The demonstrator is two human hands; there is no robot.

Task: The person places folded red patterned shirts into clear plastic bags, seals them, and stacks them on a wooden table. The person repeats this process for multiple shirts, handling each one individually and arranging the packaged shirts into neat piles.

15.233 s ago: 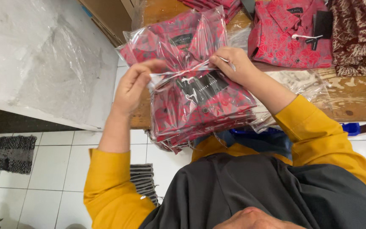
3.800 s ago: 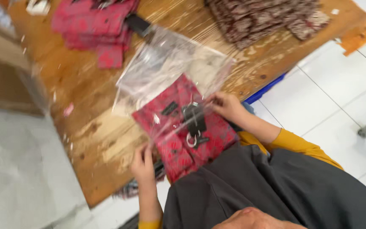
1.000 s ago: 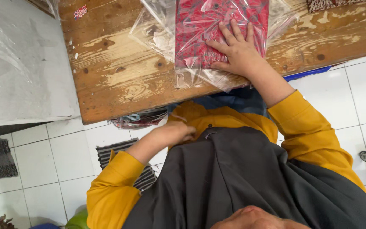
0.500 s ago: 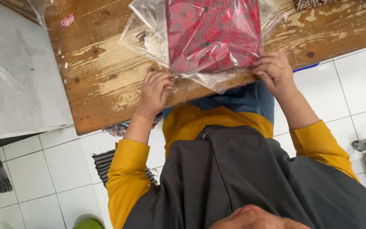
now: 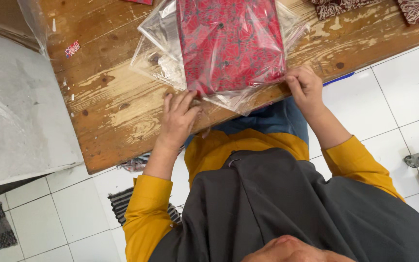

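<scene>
Thing in hand: a folded red shirt (image 5: 231, 46) with a dark pattern, inside a clear plastic bag (image 5: 163, 43).
Where it is: it lies flat on the wooden counter (image 5: 107, 97), close to the near edge, right in front of the person.
Long way: the shirt's long side runs away from the person, from the near edge toward the far side of the counter.
Left hand (image 5: 178, 119): it rests on the counter at the near left corner of the shirt. The fingers are spread a little and press down on the bag's edge. It does not hold anything up.
Right hand (image 5: 306, 87): it sits at the near right corner. The fingers are curled in and pinch the loose plastic there.
Which way from the hands: the shirt is just past both hands, away from the body, and between them. The loose end of the bag hangs over the counter edge between the two hands.
Which hand is closer: both touch the bag; neither one is farther off.
Nearby: more patterned cloth (image 5: 335, 7) lies at the far right, well apart.
</scene>
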